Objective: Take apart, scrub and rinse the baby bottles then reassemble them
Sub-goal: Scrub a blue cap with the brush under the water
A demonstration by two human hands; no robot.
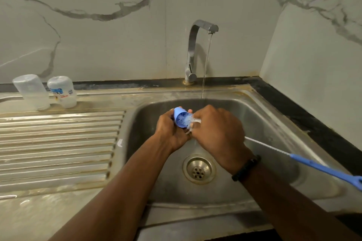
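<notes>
Item: blue cap (pixel 180 117), a small cup-shaped plastic part of a baby bottle. It is being held over the sink (pixel 274 123) basin, just left of the running stream from the tap (pixel 195 49). The left hand (pixel 170 131) is wrapping its fingers round the cap's outer wall, with the open mouth facing the right hand (pixel 217 129).

Item: bottle brush (pixel 313 164), white bristles, twisted wire stem, blue handle. The right hand is gripping it close to the bristle head; the bristles are sitting in the cap's mouth, and the handle is trailing out toward the right rim of the sink.

Item: two clear bottles (pixel 45 92), standing upside down side by side on the bench at the back of the ribbed draining board (pixel 58 143), well apart from the hands.

Handling notes, as a judgement: the cap is looking light, rigid and thin-walled, and is likely to be slippery while wet, so holding it round the outside wall with the mouth left free is suiting it best. The brush stem is probably springy, so a grip near the head is giving more control than one at the handle. The bottles are likely to be light and easy to tip over.

Stage: scrubbing of a small part appears under way; reassembly is not yet done.
</notes>
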